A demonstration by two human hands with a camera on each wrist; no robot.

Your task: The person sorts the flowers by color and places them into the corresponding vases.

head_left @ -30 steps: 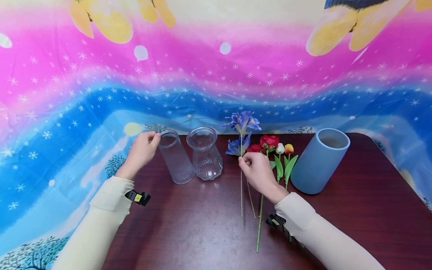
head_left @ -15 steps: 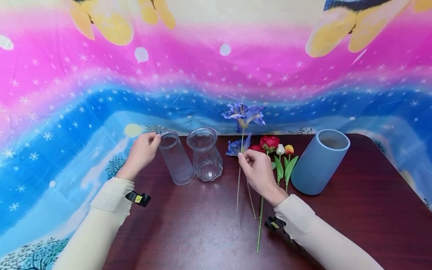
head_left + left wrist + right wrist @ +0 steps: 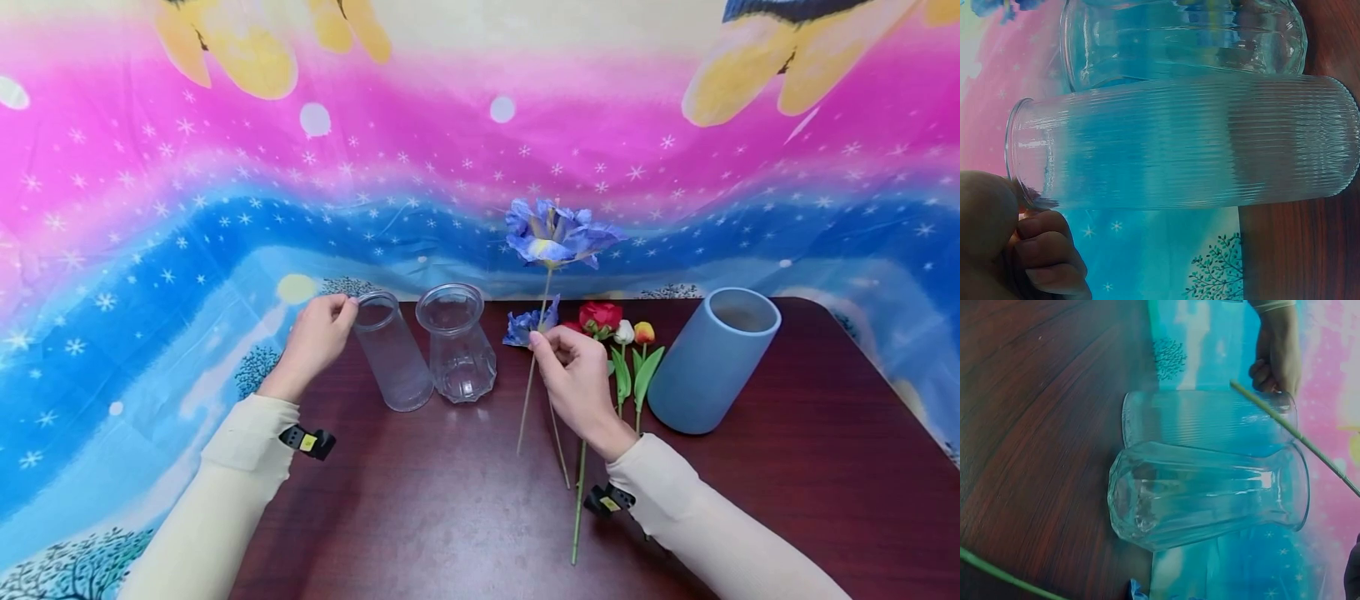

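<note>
My left hand (image 3: 318, 337) pinches the rim of a ribbed clear glass vase (image 3: 1179, 144), which stands upright at the left. In the right hand (image 3: 577, 375), thumb and fingers pinch the thin stem of a blue-purple iris (image 3: 558, 233), held up over the table with its bloom at the top. The lower end of that stem (image 3: 1297, 434) crosses in front of the glass in the right wrist view. Beside the ribbed vase stands a faceted clear glass vase (image 3: 462, 358) with a flared rim. A second iris (image 3: 525, 327) lies behind the right hand, partly hidden.
Red flowers (image 3: 600, 317), a white tulip bud (image 3: 624, 332) and an orange-yellow tulip (image 3: 643, 332) lie on the dark wooden table (image 3: 420, 508), stems toward me. A blue-grey vase (image 3: 705, 367) stands at the right. Behind the table hangs a printed cloth (image 3: 450, 167).
The iris in my right hand has risen, its bloom tipping to the right while the stem's lower end swings left and up. My left hand and the vases stay where they were.
</note>
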